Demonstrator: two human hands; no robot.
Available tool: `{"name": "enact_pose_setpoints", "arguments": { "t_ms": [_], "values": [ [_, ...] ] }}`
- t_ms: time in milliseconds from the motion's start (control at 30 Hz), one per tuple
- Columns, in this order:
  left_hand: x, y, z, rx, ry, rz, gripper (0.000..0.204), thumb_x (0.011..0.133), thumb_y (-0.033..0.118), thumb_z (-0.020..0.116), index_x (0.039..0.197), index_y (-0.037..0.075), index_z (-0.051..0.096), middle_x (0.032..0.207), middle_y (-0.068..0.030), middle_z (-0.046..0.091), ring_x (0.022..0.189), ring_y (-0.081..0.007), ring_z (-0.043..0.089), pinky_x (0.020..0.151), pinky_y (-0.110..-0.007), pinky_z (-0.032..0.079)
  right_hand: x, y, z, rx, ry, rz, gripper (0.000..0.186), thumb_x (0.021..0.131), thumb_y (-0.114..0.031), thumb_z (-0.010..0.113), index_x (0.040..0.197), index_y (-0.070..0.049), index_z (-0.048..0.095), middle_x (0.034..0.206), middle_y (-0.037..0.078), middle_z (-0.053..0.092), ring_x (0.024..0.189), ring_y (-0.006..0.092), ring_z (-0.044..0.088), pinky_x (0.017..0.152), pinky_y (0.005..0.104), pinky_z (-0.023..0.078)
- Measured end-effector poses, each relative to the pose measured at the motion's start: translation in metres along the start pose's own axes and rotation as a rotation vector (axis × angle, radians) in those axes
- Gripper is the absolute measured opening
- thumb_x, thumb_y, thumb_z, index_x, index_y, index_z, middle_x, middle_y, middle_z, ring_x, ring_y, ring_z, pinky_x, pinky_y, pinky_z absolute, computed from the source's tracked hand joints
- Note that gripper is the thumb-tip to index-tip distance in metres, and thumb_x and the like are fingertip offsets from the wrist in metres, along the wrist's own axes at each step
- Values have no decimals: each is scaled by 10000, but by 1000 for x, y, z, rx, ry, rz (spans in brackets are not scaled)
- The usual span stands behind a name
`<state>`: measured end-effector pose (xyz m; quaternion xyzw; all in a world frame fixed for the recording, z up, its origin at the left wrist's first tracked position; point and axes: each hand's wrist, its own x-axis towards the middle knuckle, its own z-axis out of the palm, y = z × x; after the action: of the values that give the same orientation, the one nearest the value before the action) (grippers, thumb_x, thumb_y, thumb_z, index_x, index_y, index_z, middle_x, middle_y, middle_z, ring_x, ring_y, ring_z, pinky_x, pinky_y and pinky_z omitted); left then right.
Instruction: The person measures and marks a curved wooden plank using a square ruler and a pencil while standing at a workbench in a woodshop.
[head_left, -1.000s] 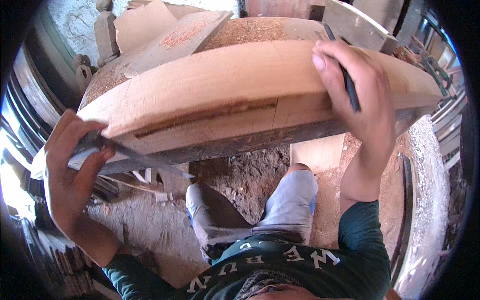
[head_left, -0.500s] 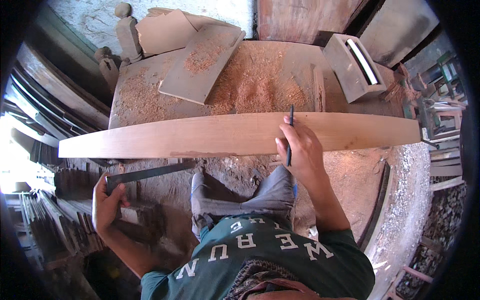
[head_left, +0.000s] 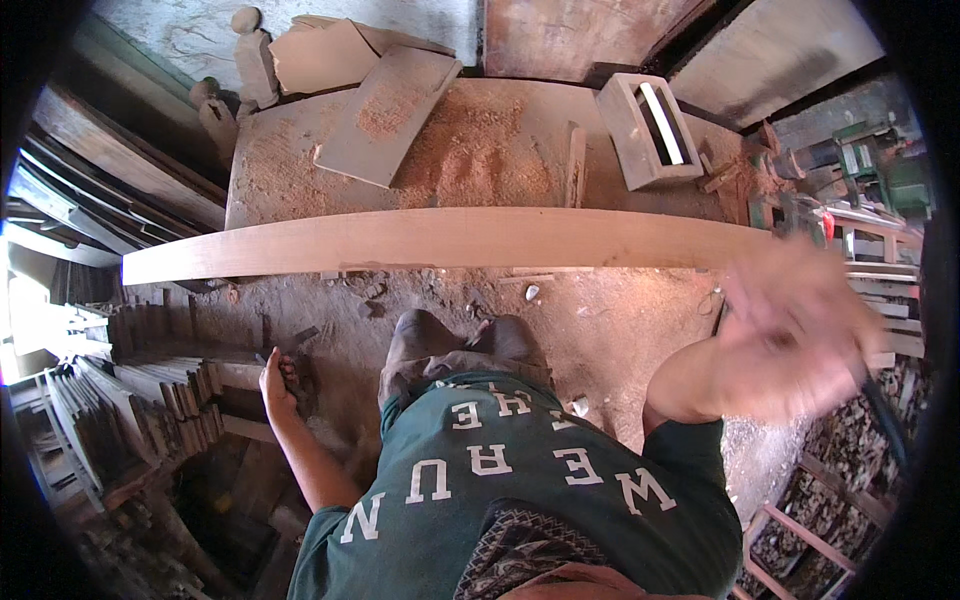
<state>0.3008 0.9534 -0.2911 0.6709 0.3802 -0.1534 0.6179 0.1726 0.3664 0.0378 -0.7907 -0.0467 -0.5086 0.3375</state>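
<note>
A long, pale wooden board [head_left: 440, 238] with a curved far edge lies across the front of the workbench. My left hand [head_left: 280, 382] is low on the left, its fingers closed round a dark try square [head_left: 302, 340] seen nearly end-on and partly hidden. Over the board's right end, my right hand [head_left: 795, 345] is raised close to the camera and smeared by motion. From its outer side sticks a dark, slim pencil [head_left: 884, 420], also blurred; the fingers round it are hard to make out.
Wood shavings [head_left: 465, 165] cover the workbench [head_left: 270, 135]. On it rest a flat grey panel [head_left: 388, 120] and an open wooden box [head_left: 650, 135] with a white strip. Stacked timber [head_left: 110, 420] stands at left; a green machine [head_left: 880, 165] is at far right.
My right hand has left the board's middle and swung up to the right with the pencil. My left hand has drawn the try square down and away from the board. The view has shifted.
</note>
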Motion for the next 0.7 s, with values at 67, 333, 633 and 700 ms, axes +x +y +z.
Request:
{"name": "enact_pose_setpoints", "arguments": {
  "t_ms": [67, 333, 633, 700],
  "values": [
    [25, -22, -15, -236, -37, -110, 265, 969, 323, 715, 858, 114, 596, 764, -8, 634, 553, -87, 469, 480, -249, 378, 19, -10, -12, 61, 33, -74, 190, 930, -64, 668, 1109, -25, 617, 958, 132, 599, 894, 250, 617, 740, 365, 518],
    [39, -33, 32, -588, -30, -185, 248, 944, 236, 707, 886, 130, 490, 917, -117, 714, 559, -100, 514, 465, -242, 422, 62, -36, -12, 122, 20, -211, 261, 915, -89, 699, 1152, -25, 611, 1037, 135, 604, 936, 245, 623, 787, 368, 527],
    [98, -6, 51, -701, -121, -151, 249, 948, 221, 692, 1028, 65, 515, 939, -142, 683, 705, -184, 623, 611, -275, 545, 106, -49, 28, 96, -21, -238, 343, 898, -117, 734, 1201, -26, 604, 1127, 139, 610, 983, 239, 629, 840, 371, 536],
    [110, 3, 53, -736, -115, -147, 286, 947, 228, 697, 1080, 55, 511, 995, -163, 668, 778, -213, 643, 681, -293, 574, 113, -47, 38, 100, -21, -235, 361, 894, -124, 742, 1212, -26, 603, 1147, 140, 611, 993, 238, 631, 851, 372, 538]
  ]
}}
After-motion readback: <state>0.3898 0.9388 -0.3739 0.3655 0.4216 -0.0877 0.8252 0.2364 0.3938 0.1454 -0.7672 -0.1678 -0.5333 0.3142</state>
